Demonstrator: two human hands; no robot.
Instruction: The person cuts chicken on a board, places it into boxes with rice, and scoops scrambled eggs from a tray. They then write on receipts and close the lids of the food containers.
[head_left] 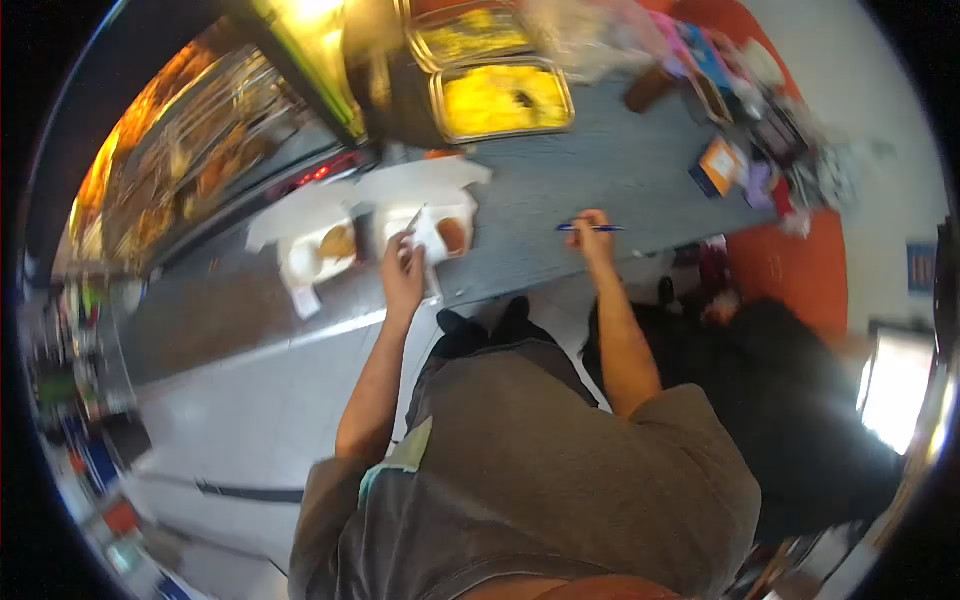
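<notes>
My right hand (593, 232) is closed around a blue pen (565, 227), which lies nearly level just above the grey counter. My left hand (403, 268) is at the near side of an open white takeaway box (385, 225), its fingers pinched by something pale and thin that is too blurred to name. Inside that box a round reddish-brown item (452, 236) shows beside a white shape. A second open box (290, 262) stands to the left, holding a white round thing (305, 263) and a tan food item (338, 241).
Metal trays of yellow food (505, 98) stand at the back of the counter (530, 180). A lit display case (215, 130) fills the back left. An orange and blue box (716, 166) sits among clutter at the right. A person in black (770, 400) is close on my right.
</notes>
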